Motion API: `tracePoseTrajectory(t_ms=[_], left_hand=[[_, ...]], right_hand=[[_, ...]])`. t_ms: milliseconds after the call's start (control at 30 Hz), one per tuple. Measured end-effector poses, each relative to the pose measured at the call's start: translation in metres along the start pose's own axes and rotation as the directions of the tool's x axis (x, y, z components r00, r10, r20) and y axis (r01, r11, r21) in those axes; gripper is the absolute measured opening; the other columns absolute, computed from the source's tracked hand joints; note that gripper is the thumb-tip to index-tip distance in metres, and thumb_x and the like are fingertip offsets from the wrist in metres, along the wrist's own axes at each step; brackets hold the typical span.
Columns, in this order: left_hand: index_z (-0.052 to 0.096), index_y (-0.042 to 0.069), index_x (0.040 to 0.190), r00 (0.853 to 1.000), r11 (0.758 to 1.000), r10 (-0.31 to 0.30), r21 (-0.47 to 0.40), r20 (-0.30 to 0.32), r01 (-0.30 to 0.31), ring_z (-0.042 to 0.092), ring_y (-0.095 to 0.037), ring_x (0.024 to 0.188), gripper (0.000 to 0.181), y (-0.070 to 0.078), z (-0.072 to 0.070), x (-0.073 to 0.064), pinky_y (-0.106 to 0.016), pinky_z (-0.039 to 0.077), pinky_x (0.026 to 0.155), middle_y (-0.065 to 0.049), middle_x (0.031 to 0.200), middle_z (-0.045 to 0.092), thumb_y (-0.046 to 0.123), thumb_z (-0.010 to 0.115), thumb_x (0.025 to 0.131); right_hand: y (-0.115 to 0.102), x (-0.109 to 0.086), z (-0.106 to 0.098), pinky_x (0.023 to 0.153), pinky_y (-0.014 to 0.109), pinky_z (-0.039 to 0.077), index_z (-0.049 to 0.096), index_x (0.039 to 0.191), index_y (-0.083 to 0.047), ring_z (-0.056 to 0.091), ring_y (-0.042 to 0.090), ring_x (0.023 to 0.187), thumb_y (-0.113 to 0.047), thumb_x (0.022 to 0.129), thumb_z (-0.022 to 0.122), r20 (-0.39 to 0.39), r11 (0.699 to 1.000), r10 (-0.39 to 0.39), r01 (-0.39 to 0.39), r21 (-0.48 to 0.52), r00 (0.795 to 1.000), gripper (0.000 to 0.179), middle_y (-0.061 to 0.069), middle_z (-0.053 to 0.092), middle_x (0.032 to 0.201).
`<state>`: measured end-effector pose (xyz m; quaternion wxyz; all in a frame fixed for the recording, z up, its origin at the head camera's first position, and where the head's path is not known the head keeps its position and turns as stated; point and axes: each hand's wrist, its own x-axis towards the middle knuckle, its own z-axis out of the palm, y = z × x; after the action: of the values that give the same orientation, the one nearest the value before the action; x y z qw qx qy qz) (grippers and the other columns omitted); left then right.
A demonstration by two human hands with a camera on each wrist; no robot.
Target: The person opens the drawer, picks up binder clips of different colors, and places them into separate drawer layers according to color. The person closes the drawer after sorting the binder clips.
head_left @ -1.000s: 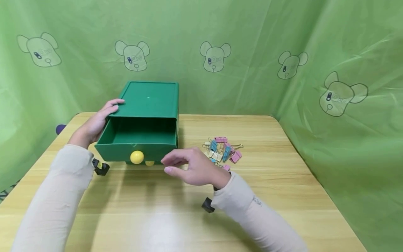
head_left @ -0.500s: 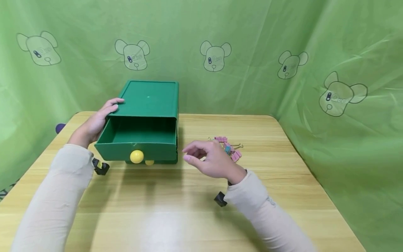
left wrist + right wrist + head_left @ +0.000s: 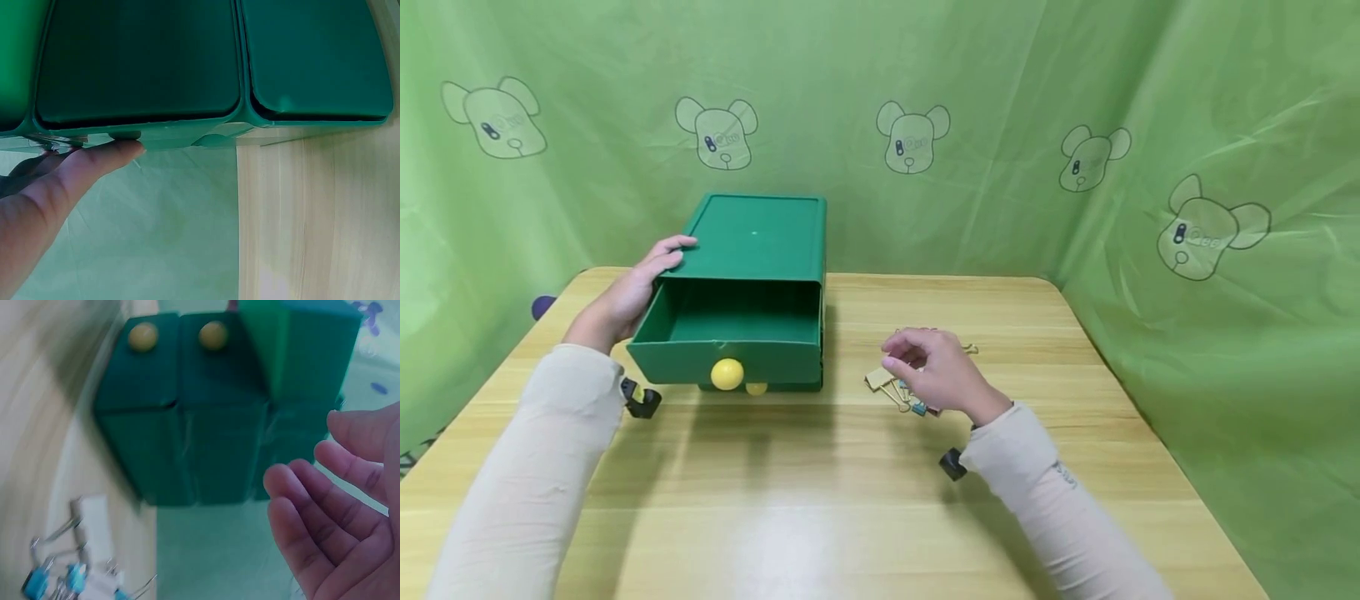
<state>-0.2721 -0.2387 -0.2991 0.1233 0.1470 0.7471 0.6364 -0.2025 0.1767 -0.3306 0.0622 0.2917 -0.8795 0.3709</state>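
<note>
A green plastic drawer cabinet (image 3: 760, 237) stands on the table, its top drawer (image 3: 775, 362) pulled out and bare where its inside shows. That drawer's front carries a round yellow knob (image 3: 727, 374). My left hand (image 3: 621, 296) rests against the cabinet's left side, fingertips at the top edge, and its thumb (image 3: 106, 157) lies straight along the side in the left wrist view. Over a pile of binder clips hovers my right hand (image 3: 943, 371), fingers loosely bent with nothing between them. It partly hides the pile; a pale yellow binder clip (image 3: 878, 379) and a blue binder clip (image 3: 919, 408) show beside it.
The lower drawers are shut, with yellow knobs (image 3: 143, 337) in the right wrist view. A wooden table (image 3: 865, 517) bears everything. Green cloth (image 3: 985, 217) with printed bear heads hangs behind and to the right. A small black camera mount (image 3: 952, 464) hangs below the right wrist.
My right hand has moved right and slightly back, from in front of the pulled-out drawer to over the binder clips. My left hand and the cabinet have stayed put.
</note>
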Motion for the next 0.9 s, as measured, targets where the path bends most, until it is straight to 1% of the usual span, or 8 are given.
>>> tracePoseTrajectory(t_ms=[100,233,467,600,700,767,833,900], left_hand=[[0.029,0.045,0.138,1.0,1.0,0.0,0.001,0.001,0.0,0.03,-0.034,0.118,0.034,-0.001,0.0,0.0,-0.033,0.047,0.079,-0.011,0.153,-0.001,0.047,0.028,0.104],[0.029,0.045,0.138,1.0,1.0,0.002,-0.001,0.001,-0.002,0.031,-0.034,0.118,0.035,-0.001,0.0,0.001,-0.034,0.048,0.079,-0.012,0.152,-0.001,0.047,0.028,0.104],[0.028,0.045,0.138,1.0,1.0,-0.003,-0.006,-0.002,0.003,0.03,-0.037,0.119,0.034,-0.001,-0.001,0.001,-0.035,0.048,0.078,-0.012,0.152,-0.001,0.048,0.028,0.103],[0.029,0.046,0.137,1.0,1.0,-0.007,-0.011,-0.001,0.007,0.03,-0.037,0.118,0.033,-0.001,-0.001,0.002,-0.035,0.048,0.078,-0.012,0.152,-0.002,0.048,0.028,0.103],[0.029,0.047,0.136,1.0,1.0,-0.008,-0.016,-0.003,0.008,0.031,-0.037,0.118,0.033,-0.001,-0.001,0.001,-0.035,0.049,0.078,-0.012,0.152,-0.001,0.047,0.028,0.103],[0.029,0.046,0.137,1.0,1.0,-0.006,-0.01,-0.004,0.006,0.031,-0.037,0.118,0.033,0.0,-0.001,0.001,-0.035,0.048,0.078,-0.012,0.152,-0.002,0.048,0.028,0.103],[0.028,0.046,0.138,1.0,1.0,-0.005,-0.002,-0.005,0.005,0.03,-0.037,0.118,0.034,0.0,-0.001,0.001,-0.035,0.048,0.078,-0.013,0.153,-0.003,0.048,0.028,0.103],[0.028,0.045,0.138,1.0,1.0,-0.003,0.005,-0.006,0.003,0.03,-0.038,0.119,0.035,0.0,-0.001,0.001,-0.035,0.048,0.079,-0.013,0.154,-0.004,0.048,0.028,0.103]], right_hand=[[0.012,-0.002,0.0,0.073,0.031,0.053,0.068,0.102,-0.005,0.063,0.014,0.079,-0.016,0.091,0.068,0.011,0.997,0.071,-0.071,-0.038,0.997,0.015,0.0,0.067,0.089],[0.028,-0.004,-0.001,0.077,0.034,0.053,0.068,0.102,-0.006,0.063,0.015,0.082,-0.018,0.091,0.068,0.036,0.984,0.159,-0.155,-0.089,0.987,0.016,0.0,0.067,0.092],[0.055,-0.011,-0.001,0.084,0.039,0.051,0.065,0.114,-0.004,0.062,0.017,0.085,-0.021,0.091,0.069,0.083,0.944,0.304,-0.288,-0.164,0.949,0.03,0.005,0.066,0.1],[0.068,-0.014,-0.002,0.085,0.043,0.049,0.064,0.113,-0.003,0.062,0.019,0.085,-0.02,0.089,0.07,0.099,0.937,0.294,-0.266,-0.225,0.951,0.03,0.009,0.067,0.102],[0.075,-0.017,-0.002,0.084,0.043,0.05,0.061,0.119,0.001,0.062,0.021,0.087,-0.018,0.089,0.071,0.119,0.937,0.286,-0.252,-0.243,0.951,0.038,0.013,0.067,0.107],[0.079,-0.019,-0.002,0.082,0.041,0.052,0.061,0.12,0.003,0.063,0.022,0.087,-0.017,0.088,0.072,0.13,0.932,0.31,-0.274,-0.238,0.942,0.039,0.015,0.067,0.108],[0.083,-0.02,-0.002,0.083,0.04,0.052,0.062,0.119,0.003,0.063,0.023,0.089,-0.017,0.087,0.072,0.139,0.924,0.337,-0.298,-0.24,0.931,0.038,0.016,0.066,0.11],[0.087,-0.022,-0.001,0.082,0.041,0.052,0.065,0.111,0.0,0.062,0.023,0.088,-0.018,0.087,0.073,0.147,0.913,0.365,-0.322,-0.251,0.919,0.031,0.015,0.066,0.106]])
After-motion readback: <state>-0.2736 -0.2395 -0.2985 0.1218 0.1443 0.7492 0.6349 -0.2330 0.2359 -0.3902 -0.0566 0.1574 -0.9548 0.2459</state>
